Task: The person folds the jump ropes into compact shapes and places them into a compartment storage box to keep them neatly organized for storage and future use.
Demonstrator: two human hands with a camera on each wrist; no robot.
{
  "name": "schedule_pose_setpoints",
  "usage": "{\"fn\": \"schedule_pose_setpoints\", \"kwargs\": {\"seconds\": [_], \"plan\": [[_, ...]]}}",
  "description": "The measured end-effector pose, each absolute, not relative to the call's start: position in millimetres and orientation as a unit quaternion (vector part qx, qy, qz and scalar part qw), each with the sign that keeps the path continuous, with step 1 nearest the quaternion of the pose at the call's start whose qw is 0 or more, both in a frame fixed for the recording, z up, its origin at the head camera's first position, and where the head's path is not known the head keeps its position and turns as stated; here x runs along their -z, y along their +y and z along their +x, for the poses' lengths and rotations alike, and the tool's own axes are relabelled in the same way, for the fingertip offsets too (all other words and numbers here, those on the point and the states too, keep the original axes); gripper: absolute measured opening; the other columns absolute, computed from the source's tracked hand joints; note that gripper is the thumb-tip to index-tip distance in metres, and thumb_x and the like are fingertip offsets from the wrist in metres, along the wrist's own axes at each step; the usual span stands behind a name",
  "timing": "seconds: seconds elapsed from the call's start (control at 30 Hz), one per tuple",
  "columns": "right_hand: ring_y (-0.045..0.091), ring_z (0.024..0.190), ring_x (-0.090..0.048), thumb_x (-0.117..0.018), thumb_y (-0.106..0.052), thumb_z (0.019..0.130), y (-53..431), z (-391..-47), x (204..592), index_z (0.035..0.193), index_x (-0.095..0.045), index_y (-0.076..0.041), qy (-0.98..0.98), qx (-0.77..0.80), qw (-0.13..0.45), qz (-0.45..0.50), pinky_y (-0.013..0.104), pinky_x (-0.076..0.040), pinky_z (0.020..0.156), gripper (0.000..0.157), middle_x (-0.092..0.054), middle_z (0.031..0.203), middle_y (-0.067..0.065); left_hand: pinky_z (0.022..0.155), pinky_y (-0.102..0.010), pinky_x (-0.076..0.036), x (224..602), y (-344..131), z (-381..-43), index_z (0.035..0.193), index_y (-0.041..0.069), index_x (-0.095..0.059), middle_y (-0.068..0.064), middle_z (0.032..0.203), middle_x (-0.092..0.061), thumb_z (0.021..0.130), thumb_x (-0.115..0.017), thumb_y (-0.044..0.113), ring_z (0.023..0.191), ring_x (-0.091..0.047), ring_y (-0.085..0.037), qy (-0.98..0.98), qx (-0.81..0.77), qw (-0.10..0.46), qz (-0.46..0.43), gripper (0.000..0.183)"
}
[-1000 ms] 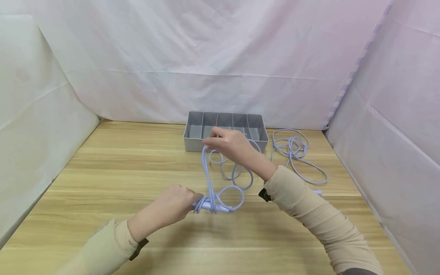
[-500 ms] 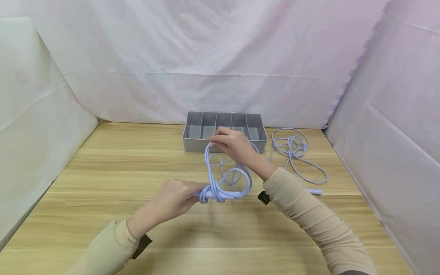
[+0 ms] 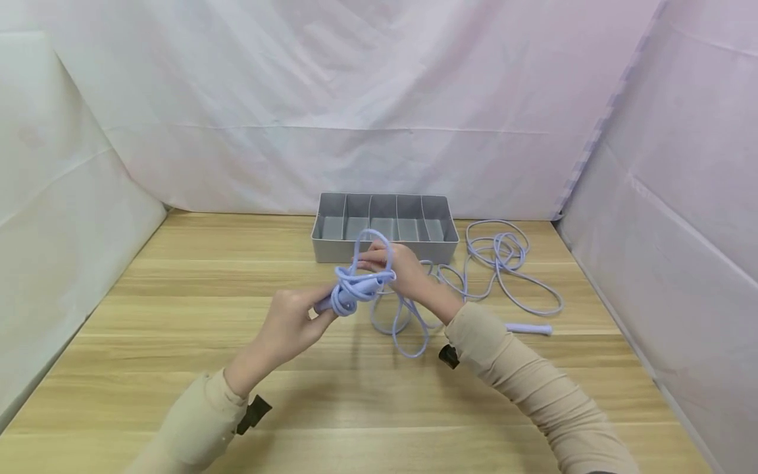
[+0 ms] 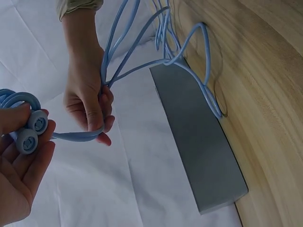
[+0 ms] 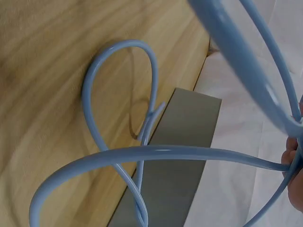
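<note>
In the head view my left hand (image 3: 291,324) grips the lilac handles (image 3: 366,288) of a jump rope, with cord coiled round them. The left wrist view shows two round handle ends (image 4: 28,142) side by side between thumb and fingers. Just beyond the handles, my right hand (image 3: 401,266) holds the cord (image 4: 78,136); several strands run through its curled fingers. Loose loops (image 3: 408,329) hang below it. At the right wrist, large cord loops (image 5: 156,152) cross the view and the hand shows only at the edge.
A grey box (image 3: 385,251) with several compartments stands at the back of the wooden table (image 3: 207,296). Right of it lies more tangled lilac cord (image 3: 503,253), and nearer, a loose handle (image 3: 530,328). White cloth (image 3: 355,85) encloses the back and sides.
My left hand has risen and tilted the handles up to the right. The cord loop that stretched up to my right hand is now wrapped close round the handles, and the two hands are nearer each other.
</note>
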State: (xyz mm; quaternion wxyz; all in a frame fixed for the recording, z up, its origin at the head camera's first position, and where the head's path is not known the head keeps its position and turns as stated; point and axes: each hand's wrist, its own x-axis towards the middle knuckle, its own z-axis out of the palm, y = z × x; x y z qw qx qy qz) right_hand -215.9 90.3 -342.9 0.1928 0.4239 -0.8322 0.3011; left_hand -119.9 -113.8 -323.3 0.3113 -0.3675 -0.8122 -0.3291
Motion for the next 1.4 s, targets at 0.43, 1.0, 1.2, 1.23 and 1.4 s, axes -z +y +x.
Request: {"fn": "schedule_pose_setpoints", "kwargs": {"seconds": [0.43, 1.0, 1.2, 1.23, 1.4], "plan": [[0.005, 0.055, -0.041, -0.062, -0.014, 0.085, 86.8, -208.3, 352.4, 0.094, -0.071, -0.005, -0.832, -0.363, 0.138, 0.397, 0.019, -0.036, 0.049, 0.015, -0.058, 0.069, -0.002, 0.045, -0.016, -0.040, 332.4, -120.5, -126.8, 0.092, -0.003, -0.066, -0.005, 0.063, -0.065, 0.066, -0.072, -0.007, 0.049, -0.052, -0.007, -0.816, 0.375, 0.366, -0.245, 0.027], [0.003, 0.044, -0.037, -0.055, -0.016, 0.091, 93.7, -190.6, 344.5, 0.102, -0.065, -0.008, -0.847, -0.354, 0.001, 0.397, 0.018, -0.032, 0.041, 0.017, -0.048, 0.056, -0.007, 0.059, 0.000, -0.037, 326.1, -145.0, -142.5, 0.094, -0.009, -0.063, -0.021, 0.077, -0.067, 0.075, -0.066, -0.006, 0.055, -0.063, -0.032, -0.789, 0.398, 0.457, -0.100, 0.020], [0.003, 0.047, -0.038, -0.052, -0.026, 0.093, 93.1, -180.8, 337.9, 0.095, -0.066, -0.012, -0.843, -0.359, -0.012, 0.401, 0.019, -0.035, 0.044, 0.019, -0.051, 0.059, -0.007, 0.056, 0.000, -0.033, 324.7, -156.5, -149.3, 0.093, -0.009, -0.064, -0.020, 0.076, -0.067, 0.077, -0.065, -0.001, 0.052, -0.061, -0.026, -0.791, 0.369, 0.484, -0.066, 0.018], [0.003, 0.048, -0.038, -0.051, -0.026, 0.093, 93.0, -179.6, 337.7, 0.093, -0.065, -0.013, -0.843, -0.356, -0.009, 0.403, 0.019, -0.035, 0.045, 0.019, -0.051, 0.059, -0.007, 0.054, -0.001, -0.032, 324.5, -158.3, -150.7, 0.093, -0.008, -0.064, -0.019, 0.074, -0.067, 0.077, -0.066, 0.000, 0.051, -0.060, -0.023, -0.791, 0.367, 0.487, -0.056, 0.018], [0.004, 0.065, -0.052, -0.049, -0.020, 0.094, 95.2, -174.8, 339.0, 0.099, -0.066, -0.010, -0.844, -0.327, 0.043, 0.423, 0.018, -0.044, 0.060, 0.020, -0.063, 0.077, -0.004, 0.050, -0.003, -0.031, 321.5, -169.3, -155.5, 0.093, -0.005, -0.066, -0.017, 0.077, -0.068, 0.080, -0.067, 0.007, 0.054, -0.053, -0.002, -0.796, 0.370, 0.478, -0.005, 0.018]]}}
